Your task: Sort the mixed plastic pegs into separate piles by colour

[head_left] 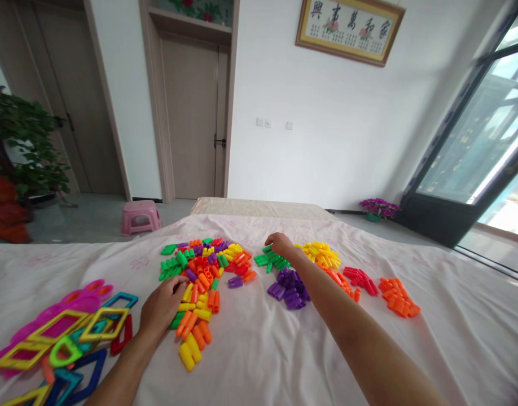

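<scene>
My left hand (163,301) rests at the left edge of a mixed heap of plastic pieces (203,276) in orange, yellow, green, red and purple; its fingers are curled at the heap, and what they hold, if anything, is hidden. Farther right, my right hand (279,242) reaches over a green pile (272,259), fingers bent down, their tips too small to read. Beside it lie a purple pile (290,290) and a yellow pile (320,254). My right forearm partly covers an orange pile (341,282). A red pile (360,280) and another orange pile (398,297) lie farther right.
Magnetic frame shapes (104,324) and a pink plastic piece (51,318) lie at the left on the white tablecloth (250,361). Beyond the cloth stand a pink stool (140,217), a plant (26,141) and purple flowers (380,207).
</scene>
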Available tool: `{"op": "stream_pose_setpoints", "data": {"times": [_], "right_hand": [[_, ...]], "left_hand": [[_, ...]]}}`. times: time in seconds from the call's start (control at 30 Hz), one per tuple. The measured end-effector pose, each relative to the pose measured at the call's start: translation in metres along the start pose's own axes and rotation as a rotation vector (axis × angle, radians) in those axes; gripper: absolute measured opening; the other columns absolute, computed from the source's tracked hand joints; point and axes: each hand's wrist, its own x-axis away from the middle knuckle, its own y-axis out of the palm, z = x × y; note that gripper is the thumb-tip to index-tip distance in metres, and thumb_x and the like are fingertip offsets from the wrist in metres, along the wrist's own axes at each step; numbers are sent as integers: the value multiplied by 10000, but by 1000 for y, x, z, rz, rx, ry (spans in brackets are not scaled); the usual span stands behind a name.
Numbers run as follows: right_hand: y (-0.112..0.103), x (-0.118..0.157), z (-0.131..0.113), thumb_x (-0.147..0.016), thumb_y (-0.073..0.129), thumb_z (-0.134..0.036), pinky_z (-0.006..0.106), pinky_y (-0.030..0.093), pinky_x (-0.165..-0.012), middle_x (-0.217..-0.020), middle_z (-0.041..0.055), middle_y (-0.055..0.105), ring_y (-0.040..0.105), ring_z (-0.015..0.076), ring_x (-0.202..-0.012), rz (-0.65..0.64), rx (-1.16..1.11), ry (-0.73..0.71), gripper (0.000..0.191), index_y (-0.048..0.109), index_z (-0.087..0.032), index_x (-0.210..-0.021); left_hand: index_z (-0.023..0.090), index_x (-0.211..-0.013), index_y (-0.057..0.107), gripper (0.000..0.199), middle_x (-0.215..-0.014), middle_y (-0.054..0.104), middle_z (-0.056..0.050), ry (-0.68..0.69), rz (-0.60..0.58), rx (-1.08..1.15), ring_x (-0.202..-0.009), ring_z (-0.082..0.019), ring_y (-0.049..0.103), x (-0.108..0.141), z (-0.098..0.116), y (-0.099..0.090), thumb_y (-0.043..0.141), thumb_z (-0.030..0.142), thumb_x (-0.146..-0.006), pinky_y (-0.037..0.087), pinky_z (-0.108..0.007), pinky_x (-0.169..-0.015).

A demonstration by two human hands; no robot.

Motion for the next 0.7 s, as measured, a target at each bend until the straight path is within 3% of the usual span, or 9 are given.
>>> {"op": "stream_pose_setpoints", "data": {"times": [0.1,0.23,0.43,0.7], "right_hand": [[-5,3,-5,-786,538,-6,267,498,-880,-1145,69,745,681,205,-1063,-5,40,-37,451,746,-204,-1134],[-2,18,-30,-775,614,-77,277,466,-935,-1146,43,741,632,215,-1141,-49,114,-191,434,737,-259,-1150],[20,38,-63,-780,706,-202,387,441,-976,-1101,132,726,600,295,-1163,-104,232,-305,381,699,-210,-1161],[23,34,-50,-774,616,-74,316,473,-929,-1260,109,656,624,231,-1163,-108,164,-264,565,611,-237,-1315]], "left_hand": [[283,-1003,713,308,-1096,752,-5,10,-1,9,-954,-194,685,0,0,0,436,390,-924,435,-252,-728],[286,-1001,712,307,-1105,748,-1,6,-4,15,-961,-192,680,0,-1,0,439,400,-919,431,-246,-721],[292,-1024,702,318,-1130,741,2,16,-14,7,-985,-195,674,-1,-4,1,422,406,-925,424,-252,-731],[290,-1042,702,318,-1162,740,-2,6,0,16,-1021,-203,674,-1,-3,2,431,411,-926,432,-258,-756]]}}
